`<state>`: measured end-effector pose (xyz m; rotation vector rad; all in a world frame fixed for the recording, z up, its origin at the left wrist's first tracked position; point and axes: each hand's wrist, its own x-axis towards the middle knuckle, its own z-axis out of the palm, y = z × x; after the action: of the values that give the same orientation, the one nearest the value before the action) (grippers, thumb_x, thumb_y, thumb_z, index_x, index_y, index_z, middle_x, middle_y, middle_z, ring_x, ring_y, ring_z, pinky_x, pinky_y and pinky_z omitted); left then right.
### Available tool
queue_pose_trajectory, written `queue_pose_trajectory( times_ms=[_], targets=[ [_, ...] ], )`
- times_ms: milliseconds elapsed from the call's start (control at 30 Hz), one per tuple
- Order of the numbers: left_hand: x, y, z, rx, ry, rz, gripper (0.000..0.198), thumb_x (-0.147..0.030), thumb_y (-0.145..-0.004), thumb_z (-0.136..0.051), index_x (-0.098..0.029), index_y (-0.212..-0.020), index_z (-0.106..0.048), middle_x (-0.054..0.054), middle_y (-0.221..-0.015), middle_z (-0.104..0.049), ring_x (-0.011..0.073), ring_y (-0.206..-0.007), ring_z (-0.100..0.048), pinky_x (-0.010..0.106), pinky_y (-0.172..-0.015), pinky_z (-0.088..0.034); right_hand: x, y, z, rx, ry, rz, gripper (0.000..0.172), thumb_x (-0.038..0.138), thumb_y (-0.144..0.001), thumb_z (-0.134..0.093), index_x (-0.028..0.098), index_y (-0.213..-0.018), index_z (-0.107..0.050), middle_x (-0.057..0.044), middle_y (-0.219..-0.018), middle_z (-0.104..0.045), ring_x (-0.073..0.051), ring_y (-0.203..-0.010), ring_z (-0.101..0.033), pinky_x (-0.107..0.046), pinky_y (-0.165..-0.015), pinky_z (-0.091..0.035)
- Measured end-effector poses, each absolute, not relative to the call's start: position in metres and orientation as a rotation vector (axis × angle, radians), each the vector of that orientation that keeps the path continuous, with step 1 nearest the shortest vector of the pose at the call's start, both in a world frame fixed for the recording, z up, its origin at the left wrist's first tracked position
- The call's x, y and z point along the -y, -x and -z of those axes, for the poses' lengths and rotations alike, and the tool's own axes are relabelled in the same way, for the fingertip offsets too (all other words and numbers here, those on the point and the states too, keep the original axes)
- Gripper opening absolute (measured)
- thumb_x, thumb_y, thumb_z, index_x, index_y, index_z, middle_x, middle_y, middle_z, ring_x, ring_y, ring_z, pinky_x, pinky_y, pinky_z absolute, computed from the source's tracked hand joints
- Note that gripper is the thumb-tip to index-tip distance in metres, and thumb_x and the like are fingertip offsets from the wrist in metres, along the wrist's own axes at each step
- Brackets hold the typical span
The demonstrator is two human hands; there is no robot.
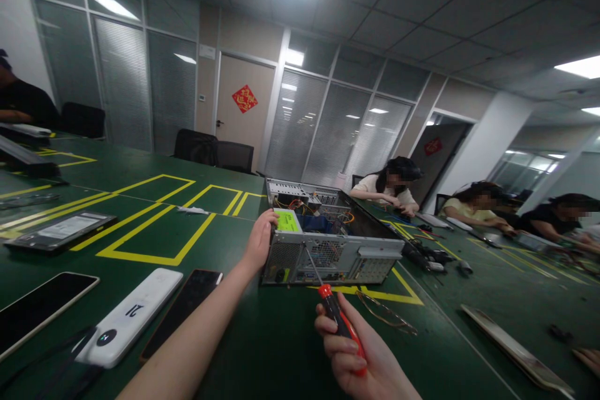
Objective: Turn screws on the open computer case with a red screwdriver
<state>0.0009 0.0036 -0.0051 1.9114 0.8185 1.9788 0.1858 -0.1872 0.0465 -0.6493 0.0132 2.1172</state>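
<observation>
An open desktop computer case (347,247) lies on the green table with its rear panel towards me. Wires and a power supply with a bright green label (287,220) show inside it. My left hand (260,239) grips the case at its near left corner, fingers curled over the top edge beside that label. Held in my right hand (344,340) is a screwdriver (341,319) with a red and black handle. Its shaft slants up to the rear panel, the tip at or close to the panel's upper part; whether it touches a screw cannot be made out.
Left of me lie a hard drive (60,230), a white power bank (134,315) with a cable, and two phones, one dark (180,309). Thin wires (387,312) lie right of the case, near a pale flat bar (513,347). Several people sit around the table.
</observation>
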Motion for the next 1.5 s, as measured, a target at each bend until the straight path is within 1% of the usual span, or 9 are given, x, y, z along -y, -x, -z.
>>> queue_pose_trajectory(
  times_ms=[133, 300, 367, 533, 667, 800, 1033, 1233, 1500],
  targets=[
    [-0.004, -0.001, 0.005, -0.806, -1.911, -1.98, 0.037, -0.039, -0.096, -0.023, -0.019, -0.087, -0.054, 0.009, -0.107, -0.061, 0.0203, -0.118, -0.051, 0.043, -0.106, -0.037, 0.188, -0.185, -0.044, -0.081, 0.622, -2.117, 0.041, 0.044, -0.094, -0.035, 0.01, -0.077, -0.05, 0.007, -0.056, -0.038, 0.001, -0.036, -0.036, -0.006, -0.031, -0.027],
    [-0.003, -0.001, 0.005, -0.807, -1.922, -1.97, 0.037, -0.038, -0.096, -0.023, -0.02, -0.089, -0.054, 0.01, -0.108, -0.06, 0.0203, -0.119, -0.049, 0.042, -0.106, -0.037, 0.187, -0.179, -0.042, 0.075, 0.851, -2.041, 0.033, 0.041, -0.092, -0.043, 0.011, -0.086, -0.054, -0.003, -0.069, -0.056, -0.01, -0.057, -0.058, -0.021, -0.053, -0.052],
    [-0.002, -0.001, 0.005, -0.81, -1.926, -1.969, 0.037, -0.038, -0.096, -0.023, -0.02, -0.089, -0.054, 0.01, -0.108, -0.06, 0.0203, -0.119, -0.049, 0.042, -0.106, -0.037, 0.186, -0.18, -0.04, 0.135, 0.861, -2.059, 0.034, 0.044, -0.091, -0.043, 0.013, -0.09, -0.055, -0.001, -0.068, -0.055, -0.009, -0.051, -0.054, -0.02, -0.045, -0.049],
    [-0.002, -0.001, 0.004, -0.811, -1.922, -1.961, 0.037, -0.038, -0.096, -0.022, -0.019, -0.09, -0.053, 0.01, -0.108, -0.06, 0.0201, -0.119, -0.049, 0.042, -0.107, -0.036, 0.183, -0.188, -0.037, 0.009, 0.664, -2.165, 0.045, 0.051, -0.092, -0.036, 0.01, -0.083, -0.053, 0.006, -0.058, -0.04, 0.0, -0.035, -0.032, -0.007, -0.027, -0.019],
    [-0.002, -0.001, 0.004, -0.828, -1.921, -1.955, 0.038, -0.04, -0.096, -0.022, -0.019, -0.09, -0.053, 0.009, -0.108, -0.06, 0.0203, -0.12, -0.049, 0.042, -0.107, -0.036, 0.186, -0.188, -0.039, -0.053, 0.728, -2.085, 0.038, 0.041, -0.093, -0.039, 0.008, -0.077, -0.052, 0.003, -0.058, -0.046, -0.001, -0.043, -0.045, -0.007, -0.039, -0.037],
    [-0.002, -0.001, 0.004, -0.833, -1.924, -1.955, 0.038, -0.04, -0.095, -0.022, -0.02, -0.09, -0.054, 0.009, -0.109, -0.06, 0.0204, -0.12, -0.049, 0.042, -0.107, -0.036, 0.189, -0.184, -0.037, 0.073, 0.958, -2.013, 0.03, 0.038, -0.088, -0.052, 0.008, -0.09, -0.056, -0.004, -0.071, -0.061, -0.01, -0.058, -0.06, -0.021, -0.053, -0.052],
    [-0.002, -0.001, 0.004, -0.832, -1.927, -1.967, 0.039, -0.04, -0.095, -0.022, -0.019, -0.089, -0.054, 0.01, -0.108, -0.061, 0.0208, -0.119, -0.05, 0.043, -0.106, -0.037, 0.187, -0.193, -0.037, -0.018, 0.649, -2.13, 0.036, 0.045, -0.092, -0.041, 0.01, -0.088, -0.051, 0.005, -0.061, -0.046, 0.0, -0.038, -0.037, -0.007, -0.029, -0.02],
    [-0.003, -0.001, 0.004, -0.828, -1.921, -1.974, 0.038, -0.04, -0.096, -0.023, -0.019, -0.089, -0.054, 0.009, -0.109, -0.061, 0.0205, -0.118, -0.05, 0.043, -0.106, -0.038, 0.189, -0.195, -0.035, -0.114, 0.436, -2.173, 0.036, 0.044, -0.094, -0.037, 0.01, -0.089, -0.049, 0.009, -0.058, -0.035, 0.001, -0.035, -0.034, -0.006, -0.029, -0.02],
    [-0.001, 0.0, 0.003, -0.835, -1.925, -1.953, 0.04, -0.042, -0.095, -0.022, -0.019, -0.089, -0.054, 0.01, -0.109, -0.06, 0.021, -0.12, -0.049, 0.044, -0.106, -0.037, 0.188, -0.191, 0.003, 0.13, 0.446, -2.289, 0.032, 0.041, -0.089, -0.049, 0.009, -0.085, -0.054, 0.01, -0.051, -0.038, 0.001, -0.033, -0.032, -0.006, -0.028, -0.015]
  ],
)
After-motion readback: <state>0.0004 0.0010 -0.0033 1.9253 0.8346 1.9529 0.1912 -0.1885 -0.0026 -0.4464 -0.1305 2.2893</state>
